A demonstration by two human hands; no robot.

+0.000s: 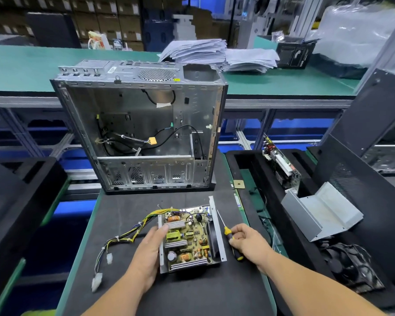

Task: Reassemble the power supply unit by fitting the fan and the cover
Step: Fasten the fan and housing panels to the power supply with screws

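Observation:
The open power supply unit lies on the black mat, its circuit board facing up. A black fan sits inside its right wall. My left hand grips the unit's left side, thumb on a heat sink. My right hand holds a yellow-and-black screwdriver just right of the unit, shaft pointing up and left along the flange. The grey metal cover rests apart on the black tray to the right. A bundle of yellow and black cables trails left from the unit.
An empty computer case stands upright behind the unit. The black tray on the right also holds a circuit board and a loose black fan. Paper stacks lie on the far green bench. A dark panel leans at right.

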